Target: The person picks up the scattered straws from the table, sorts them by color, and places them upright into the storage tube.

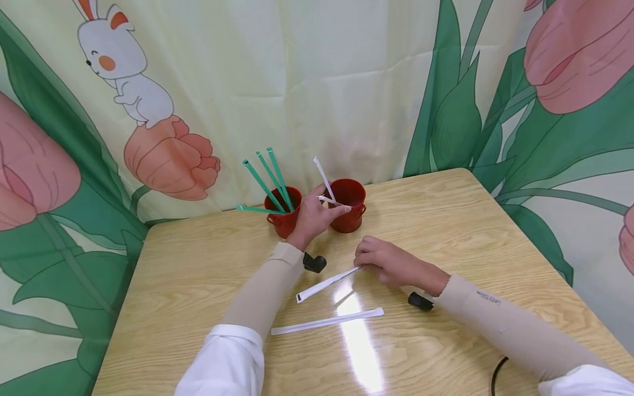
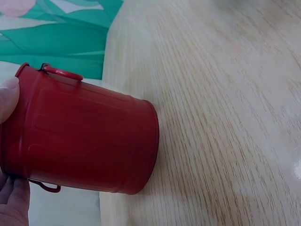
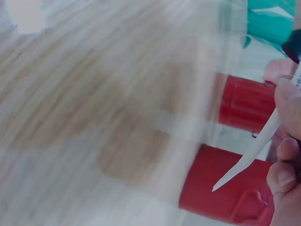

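Observation:
My left hand (image 1: 315, 214) holds the right red bucket (image 1: 349, 217) at its rim, thumb on the near side; in the left wrist view the thumb (image 2: 7, 100) and fingers lie on opposite sides. White wrapped straws (image 1: 324, 180) lean out of this bucket. My right hand (image 1: 391, 262) pinches a white paper-wrapped straw (image 1: 322, 288) by one end, the rest slanting over the table. In the right wrist view the straw (image 3: 254, 149) passes in front of the red buckets. Another white wrapped straw (image 1: 327, 322) lies on the table.
The left red bucket (image 1: 282, 223) holds several green straws (image 1: 267, 184) that stick out at angles. Both buckets stand at the back of the wooden table (image 1: 198, 308), against a printed curtain (image 1: 257, 66). A black cable (image 1: 497, 374) lies near the right forearm.

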A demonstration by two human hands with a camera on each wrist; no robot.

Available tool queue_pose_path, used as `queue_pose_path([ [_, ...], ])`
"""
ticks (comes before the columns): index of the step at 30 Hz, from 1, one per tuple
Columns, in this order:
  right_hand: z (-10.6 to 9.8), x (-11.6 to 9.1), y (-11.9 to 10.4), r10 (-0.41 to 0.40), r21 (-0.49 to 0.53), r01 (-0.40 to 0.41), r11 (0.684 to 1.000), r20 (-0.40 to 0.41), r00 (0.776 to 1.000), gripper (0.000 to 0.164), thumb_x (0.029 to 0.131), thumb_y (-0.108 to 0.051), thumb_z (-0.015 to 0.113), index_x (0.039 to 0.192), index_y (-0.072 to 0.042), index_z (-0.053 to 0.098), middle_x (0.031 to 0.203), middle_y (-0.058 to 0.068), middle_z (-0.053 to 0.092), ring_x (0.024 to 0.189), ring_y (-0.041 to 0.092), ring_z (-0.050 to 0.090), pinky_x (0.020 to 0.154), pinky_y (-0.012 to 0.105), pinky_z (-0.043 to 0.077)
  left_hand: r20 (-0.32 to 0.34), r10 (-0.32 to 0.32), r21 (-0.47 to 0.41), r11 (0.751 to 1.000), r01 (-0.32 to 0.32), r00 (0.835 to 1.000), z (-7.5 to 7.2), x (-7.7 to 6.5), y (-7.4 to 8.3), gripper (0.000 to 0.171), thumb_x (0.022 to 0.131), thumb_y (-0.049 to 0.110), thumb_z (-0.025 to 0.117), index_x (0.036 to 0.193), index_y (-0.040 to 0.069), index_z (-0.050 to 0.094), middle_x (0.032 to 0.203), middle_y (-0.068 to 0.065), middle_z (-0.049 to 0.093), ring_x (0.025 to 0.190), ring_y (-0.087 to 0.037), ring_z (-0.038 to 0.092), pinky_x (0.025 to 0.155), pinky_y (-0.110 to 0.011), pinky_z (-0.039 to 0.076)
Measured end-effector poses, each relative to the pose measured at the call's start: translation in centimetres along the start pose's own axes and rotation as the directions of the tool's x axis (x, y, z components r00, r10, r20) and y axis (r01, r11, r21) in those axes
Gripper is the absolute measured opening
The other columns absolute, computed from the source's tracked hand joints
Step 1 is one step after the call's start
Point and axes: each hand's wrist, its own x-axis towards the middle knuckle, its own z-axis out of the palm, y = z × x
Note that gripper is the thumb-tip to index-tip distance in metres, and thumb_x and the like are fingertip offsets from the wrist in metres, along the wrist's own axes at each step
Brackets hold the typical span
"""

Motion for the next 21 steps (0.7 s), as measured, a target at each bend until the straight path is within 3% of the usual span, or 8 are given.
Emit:
queue_pose_path([
  [6, -1.0, 0.1, -0.1, -0.11, 0.037, 0.118, 0.992, -0.169, 0.98, 0.023, 0.086, 0.008, 0.075, 0.095, -0.013, 0.076, 0.095, 0.0, 0.067, 0.09, 0.011, 0.055, 0.076, 0.024, 0.053, -0.003, 0.002, -0.005, 1.0, -0.002, 1.0, -0.1, 0.0, -0.2, 0.06, 0.085, 0.023, 0.088, 0.137, 0.007, 0.063, 0.13, -0.013, 0.07, 0.117, -0.028, 0.063, 0.096, -0.046, 0.06],
  [11, -2.0, 1.0, 0.0, -0.164, 0.045, 0.185, 0.982, -0.3, 0.94, 0.027, 0.08, 0.012, 0.078, 0.094, -0.011, 0.076, 0.092, 0.002, 0.069, 0.086, 0.014, 0.054, 0.073, 0.026, 0.051, -0.007, 0.031, 0.005, 0.999, -0.031, 0.999, -0.2, 0.1, -0.3, 0.059, 0.084, 0.023, 0.089, 0.134, 0.006, 0.065, 0.126, -0.015, 0.072, 0.114, -0.028, 0.064, 0.096, -0.046, 0.059],
  [18, -3.9, 2.6, 0.1, -0.073, 0.105, 0.126, 0.986, -0.408, 0.91, 0.029, 0.077, 0.015, 0.079, 0.093, -0.009, 0.077, 0.094, 0.005, 0.073, 0.09, 0.017, 0.058, 0.076, 0.023, 0.052, -0.015, 0.028, 0.022, 0.999, -0.028, 1.0, -0.2, 0.3, -0.3, 0.058, 0.083, 0.025, 0.09, 0.133, 0.008, 0.066, 0.12, -0.012, 0.073, 0.11, -0.024, 0.065, 0.089, -0.037, 0.058],
  [21, -4.6, 3.3, 0.4, -0.034, 0.121, 0.098, 0.988, -0.446, 0.894, 0.028, 0.077, 0.015, 0.079, 0.092, -0.009, 0.077, 0.095, 0.006, 0.074, 0.091, 0.018, 0.059, 0.079, 0.02, 0.051, 0.0, 0.035, -0.021, 0.999, -0.035, 0.999, -0.1, 0.2, -0.3, 0.057, 0.084, 0.022, 0.089, 0.134, 0.007, 0.065, 0.122, -0.013, 0.073, 0.11, -0.026, 0.064, 0.09, -0.039, 0.059],
])
